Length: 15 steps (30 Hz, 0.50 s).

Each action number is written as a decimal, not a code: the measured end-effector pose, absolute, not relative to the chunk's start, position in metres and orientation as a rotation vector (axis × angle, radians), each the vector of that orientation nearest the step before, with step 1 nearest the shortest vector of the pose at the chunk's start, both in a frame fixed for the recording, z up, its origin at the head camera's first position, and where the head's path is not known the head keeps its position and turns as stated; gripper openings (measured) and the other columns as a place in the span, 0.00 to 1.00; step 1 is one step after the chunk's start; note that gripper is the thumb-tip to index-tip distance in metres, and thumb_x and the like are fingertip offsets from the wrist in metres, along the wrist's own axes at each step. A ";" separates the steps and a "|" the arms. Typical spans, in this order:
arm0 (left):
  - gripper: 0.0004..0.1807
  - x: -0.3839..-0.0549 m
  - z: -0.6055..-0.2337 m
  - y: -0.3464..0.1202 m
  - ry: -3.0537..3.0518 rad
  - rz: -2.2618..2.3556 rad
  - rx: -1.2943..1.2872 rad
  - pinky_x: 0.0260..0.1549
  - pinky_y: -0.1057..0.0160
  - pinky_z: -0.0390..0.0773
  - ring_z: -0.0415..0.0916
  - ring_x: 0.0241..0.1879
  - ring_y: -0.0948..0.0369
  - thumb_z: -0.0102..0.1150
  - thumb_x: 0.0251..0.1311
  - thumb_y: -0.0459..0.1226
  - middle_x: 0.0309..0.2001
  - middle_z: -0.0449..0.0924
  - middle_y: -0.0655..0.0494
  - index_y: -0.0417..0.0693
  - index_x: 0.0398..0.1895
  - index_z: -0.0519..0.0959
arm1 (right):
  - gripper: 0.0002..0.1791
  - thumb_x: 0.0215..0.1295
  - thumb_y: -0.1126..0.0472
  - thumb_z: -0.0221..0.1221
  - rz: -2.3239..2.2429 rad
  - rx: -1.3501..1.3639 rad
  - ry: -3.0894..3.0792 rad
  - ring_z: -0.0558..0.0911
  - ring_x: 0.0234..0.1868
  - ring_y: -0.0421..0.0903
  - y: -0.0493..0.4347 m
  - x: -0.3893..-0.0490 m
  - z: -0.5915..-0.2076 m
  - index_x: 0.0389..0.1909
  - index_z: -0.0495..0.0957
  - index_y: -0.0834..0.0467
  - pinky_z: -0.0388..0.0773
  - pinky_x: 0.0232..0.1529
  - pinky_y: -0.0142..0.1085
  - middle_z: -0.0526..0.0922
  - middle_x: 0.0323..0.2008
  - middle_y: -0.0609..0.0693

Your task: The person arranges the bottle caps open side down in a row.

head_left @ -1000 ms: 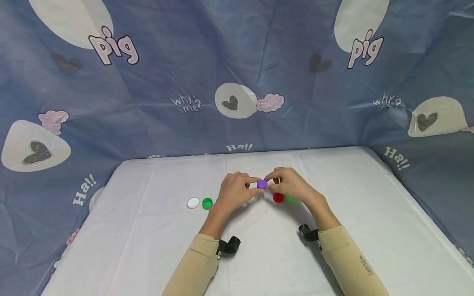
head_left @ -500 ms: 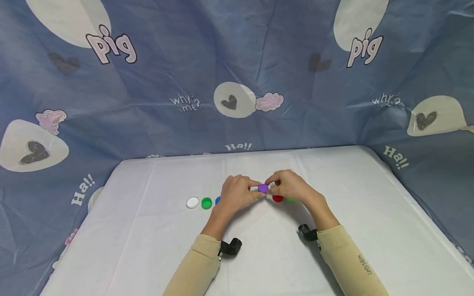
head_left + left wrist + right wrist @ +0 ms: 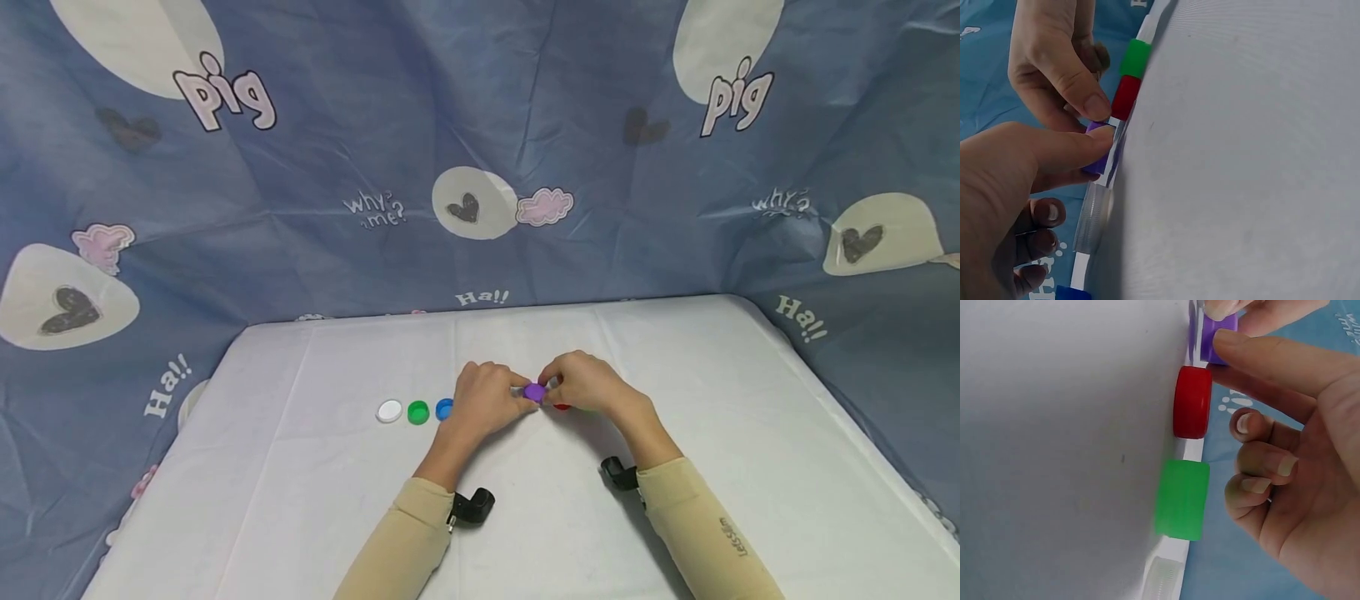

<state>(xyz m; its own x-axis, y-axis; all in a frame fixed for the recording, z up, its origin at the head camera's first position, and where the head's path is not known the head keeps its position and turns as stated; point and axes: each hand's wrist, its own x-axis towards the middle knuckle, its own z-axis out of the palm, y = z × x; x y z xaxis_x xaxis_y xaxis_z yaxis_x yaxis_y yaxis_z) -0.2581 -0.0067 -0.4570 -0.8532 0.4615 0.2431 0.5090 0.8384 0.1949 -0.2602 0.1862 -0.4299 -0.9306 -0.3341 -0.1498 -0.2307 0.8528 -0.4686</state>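
Fingers [image 3: 1266, 392] of the left hand [image 3: 486, 402] and right hand [image 3: 588, 383], parted only by its width, pinched a purple cap [image 3: 534, 392] over or on (unclear which) the white table [image 3: 540, 533]. To its right sat a red cap [image 3: 1192, 403], then a bright green cap [image 3: 1183, 500]; to its left, a clear cap [image 3: 1092, 217], blue cap [image 3: 445, 409], green cap [image 3: 418, 412] and white cap [image 3: 389, 411].
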 end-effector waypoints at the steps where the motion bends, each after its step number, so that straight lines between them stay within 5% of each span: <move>1: 0.18 -0.258 -0.457 -0.006 -2.832 -0.373 -0.757 0.30 0.63 0.63 0.80 0.31 0.63 0.71 0.48 0.60 0.37 0.89 0.66 0.72 0.42 0.88 | 0.11 0.55 0.55 0.70 -0.664 -0.436 2.802 0.77 0.24 0.40 0.186 -0.260 -0.430 0.41 0.88 0.47 0.69 0.31 0.37 0.81 0.18 0.41; 15: 0.19 -0.257 -0.462 -0.003 -2.843 -0.335 -0.714 0.32 0.62 0.59 0.77 0.29 0.64 0.72 0.47 0.61 0.34 0.89 0.67 0.69 0.41 0.89 | 0.12 0.53 0.55 0.72 -0.613 -0.471 2.838 0.75 0.26 0.40 0.184 -0.259 -0.432 0.40 0.88 0.47 0.67 0.30 0.37 0.79 0.20 0.41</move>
